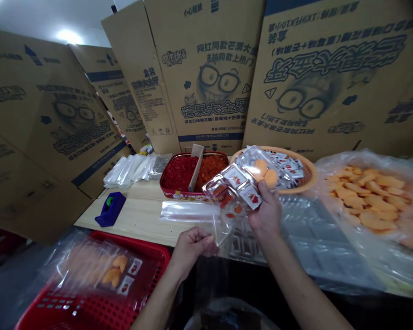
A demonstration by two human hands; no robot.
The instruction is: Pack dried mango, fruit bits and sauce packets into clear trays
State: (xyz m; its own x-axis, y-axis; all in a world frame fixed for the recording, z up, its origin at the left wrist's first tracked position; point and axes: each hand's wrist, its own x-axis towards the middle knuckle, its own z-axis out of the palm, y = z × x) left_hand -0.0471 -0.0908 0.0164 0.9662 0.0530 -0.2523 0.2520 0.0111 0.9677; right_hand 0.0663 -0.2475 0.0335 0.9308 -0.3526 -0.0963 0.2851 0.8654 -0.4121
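Note:
My right hand [266,211] grips a clear plastic tray [239,183] by its near right edge. Inside the tray are orange candy pieces, two small white sachets with red print, and red and orange bits. To its left, my left hand [196,245] pinches the edge of a clear plastic bag [218,229], which hangs down below the fingers. The tray's lower left corner is close to the bag; whether it is inside the bag's mouth I cannot tell. Behind the tray stands a red tin [179,176], split by a cardboard divider into red and orange bits.
An orange basket [311,176] holds sachets. Orange candies [375,192] lie in a plastic bag at right, near stacked clear trays [323,243]. A red basket [161,252] with packed bags, a blue tape dispenser [110,210] and flat bags [186,211] are at left. Cardboard boxes [206,119] wall the back.

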